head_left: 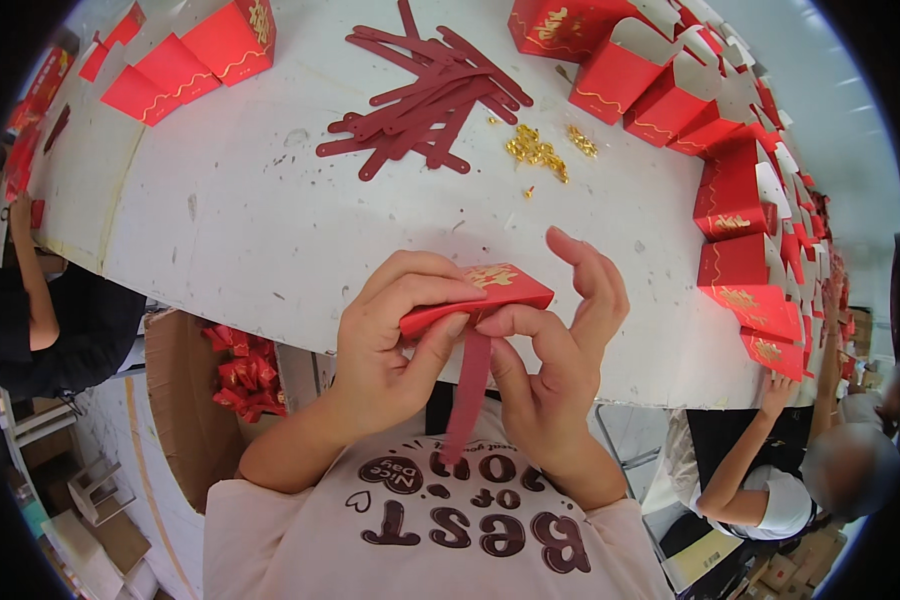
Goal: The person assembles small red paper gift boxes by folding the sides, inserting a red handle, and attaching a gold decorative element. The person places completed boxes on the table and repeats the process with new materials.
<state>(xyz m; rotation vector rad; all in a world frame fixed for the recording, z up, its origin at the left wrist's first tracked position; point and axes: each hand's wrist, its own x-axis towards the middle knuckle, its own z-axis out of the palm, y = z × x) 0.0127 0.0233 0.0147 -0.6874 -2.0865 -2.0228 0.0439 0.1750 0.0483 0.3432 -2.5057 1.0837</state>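
Close in front of my chest, above the near table edge, my left hand [385,335] grips a small red paper box [518,288] with gold print on its upper face. The left fingers lie over its top and the thumb presses at its lower edge. My right hand [560,365] pinches the upper end of a maroon strap [467,395] against the box's near side; its other end hangs down toward my shirt. Two right fingers are raised off the box. Whether a fastener sits between the right fingertips is hidden.
Farther off lie a pile of maroon straps [410,130] and small gold fasteners [536,152]. Red boxes [660,100] line the table's right side; more red boxes [175,70] stand far left. A carton [190,400] holds red pieces below left. Co-workers [755,485] are at both sides.
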